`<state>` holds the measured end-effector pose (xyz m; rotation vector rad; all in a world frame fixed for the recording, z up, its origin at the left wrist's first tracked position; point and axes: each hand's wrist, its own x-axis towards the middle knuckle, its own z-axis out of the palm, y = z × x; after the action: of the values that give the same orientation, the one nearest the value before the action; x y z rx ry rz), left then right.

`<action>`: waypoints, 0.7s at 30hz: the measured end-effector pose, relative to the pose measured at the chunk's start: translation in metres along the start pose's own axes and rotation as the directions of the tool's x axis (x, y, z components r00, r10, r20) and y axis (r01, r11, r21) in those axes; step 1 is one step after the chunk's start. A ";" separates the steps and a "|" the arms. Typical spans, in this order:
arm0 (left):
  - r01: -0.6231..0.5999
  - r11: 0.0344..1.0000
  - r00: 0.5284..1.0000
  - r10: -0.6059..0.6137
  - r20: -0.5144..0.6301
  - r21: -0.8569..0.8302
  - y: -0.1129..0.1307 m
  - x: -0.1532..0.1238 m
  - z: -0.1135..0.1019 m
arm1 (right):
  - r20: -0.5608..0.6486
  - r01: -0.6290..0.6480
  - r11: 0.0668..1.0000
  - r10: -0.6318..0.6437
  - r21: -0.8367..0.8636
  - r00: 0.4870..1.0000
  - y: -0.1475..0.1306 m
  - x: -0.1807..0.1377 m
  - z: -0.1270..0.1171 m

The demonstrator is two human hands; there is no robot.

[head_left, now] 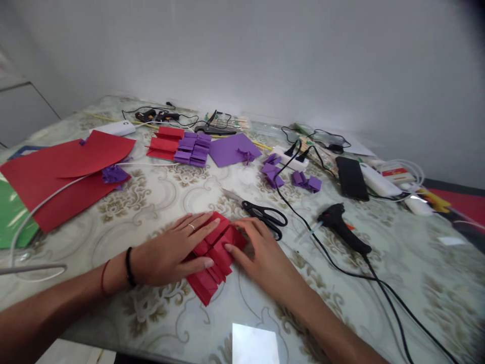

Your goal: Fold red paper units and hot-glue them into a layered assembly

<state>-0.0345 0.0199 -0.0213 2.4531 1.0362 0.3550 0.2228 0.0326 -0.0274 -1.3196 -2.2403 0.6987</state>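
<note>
A folded red paper piece (215, 255) with pleats lies on the table near the front edge. My left hand (172, 250) lies flat on its left part, fingers stretched out and pressing down, a ring on one finger. My right hand (259, 253) rests on its right side, fingers pressed onto the paper's edge. Black-handled scissors (265, 215) lie just beyond my right hand.
A black glue gun (343, 227) with its cable lies to the right. Large red paper sheets (56, 172) sit at left, purple folded pieces (195, 148) and a purple sheet (231, 150) at the back. A phone (351, 177), a power strip (290, 158) and chargers are at the right rear.
</note>
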 end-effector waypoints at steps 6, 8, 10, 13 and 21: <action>0.068 0.976 0.990 -0.092 -0.110 -0.205 -0.003 0.004 -0.013 | 0.032 -0.057 0.994 0.054 0.096 0.998 -0.001 -0.001 0.001; 0.058 0.974 0.989 -0.087 -0.124 -0.220 -0.005 0.005 -0.013 | 0.041 -0.070 0.989 0.065 0.134 0.997 -0.002 -0.001 0.001; 0.045 0.972 0.989 -0.077 -0.129 -0.231 -0.007 0.005 -0.013 | 0.045 -0.075 0.983 0.069 0.166 0.997 -0.003 -0.002 0.002; 0.052 0.970 0.989 -0.083 -0.122 -0.238 -0.007 0.005 -0.013 | 0.048 -0.067 0.975 0.058 0.213 0.997 -0.006 -0.003 0.002; 0.140 0.912 0.982 -0.178 -0.064 -0.386 -0.001 0.005 -0.031 | 0.028 -0.081 0.889 0.077 0.450 0.997 -0.008 0.000 -0.005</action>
<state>-0.0438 0.0337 0.0052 2.0081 1.0843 0.5694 0.2211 0.0301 -0.0184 -1.1723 -1.8767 1.1737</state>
